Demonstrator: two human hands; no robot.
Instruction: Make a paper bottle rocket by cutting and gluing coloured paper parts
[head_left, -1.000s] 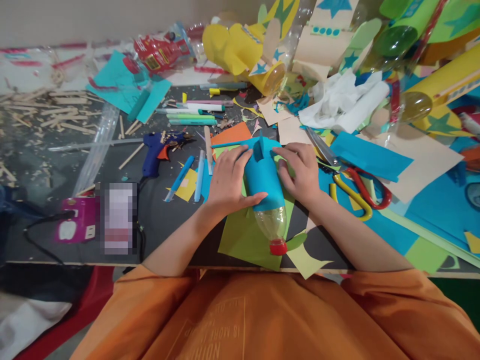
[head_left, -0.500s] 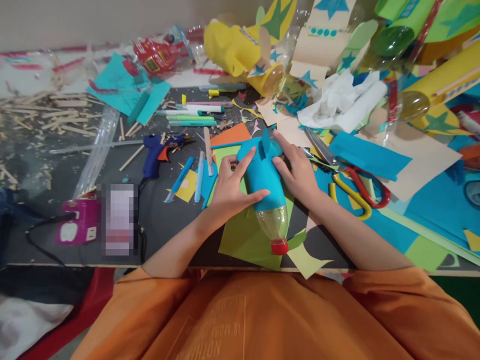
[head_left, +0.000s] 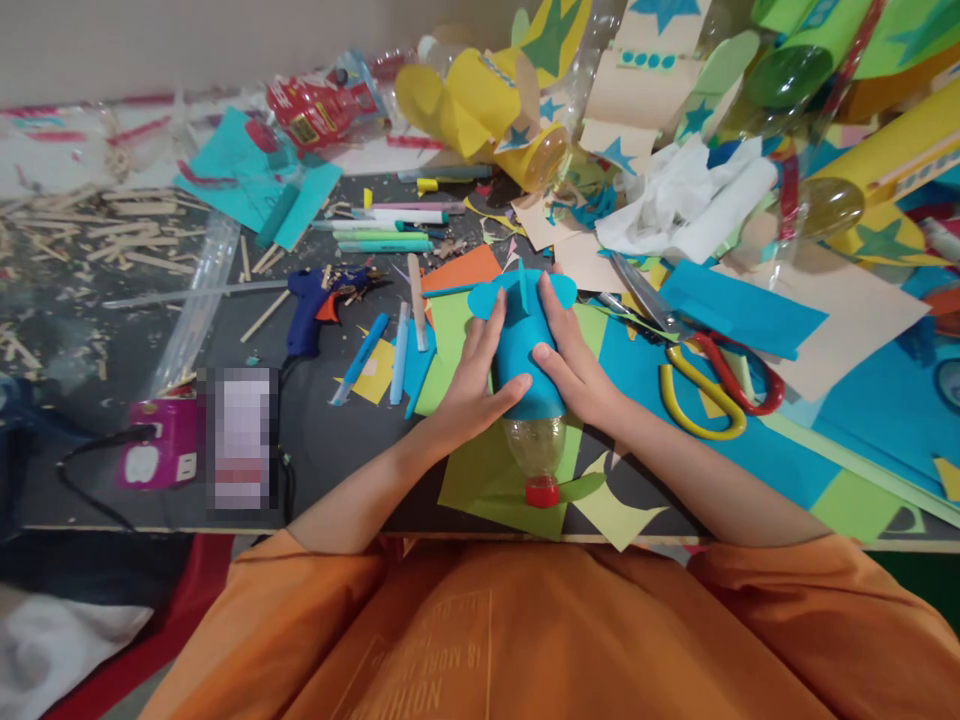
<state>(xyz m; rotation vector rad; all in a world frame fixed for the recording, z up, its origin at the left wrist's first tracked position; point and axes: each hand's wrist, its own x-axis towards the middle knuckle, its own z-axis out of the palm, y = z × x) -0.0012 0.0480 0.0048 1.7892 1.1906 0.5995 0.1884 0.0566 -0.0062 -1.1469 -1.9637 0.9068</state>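
Note:
A plastic bottle (head_left: 535, 445) wrapped in blue paper lies in front of me, its red cap pointing toward my body. Blue paper fins (head_left: 523, 290) stick up and out at its far end. My left hand (head_left: 480, 375) grips the wrapped bottle from the left, thumb on top. From the right, my right hand (head_left: 574, 365) holds it too, fingers stretched along its side and thumb on top. Green paper (head_left: 495, 495) lies under the bottle. A small curved green scrap (head_left: 583, 487) touches the cap area.
Left of the hands are a blue glue gun (head_left: 304, 305), several markers (head_left: 386, 240), a pink power box (head_left: 159, 445) and a blurred-out rectangle. Scissors with yellow and red handles (head_left: 701, 400) lie to the right among paper pieces. Paper-covered bottles (head_left: 487, 105) stand at the back.
The bottle has turned so that its cap end swung left and its upright fin now points straight away from me. My right hand has shifted left along with it.

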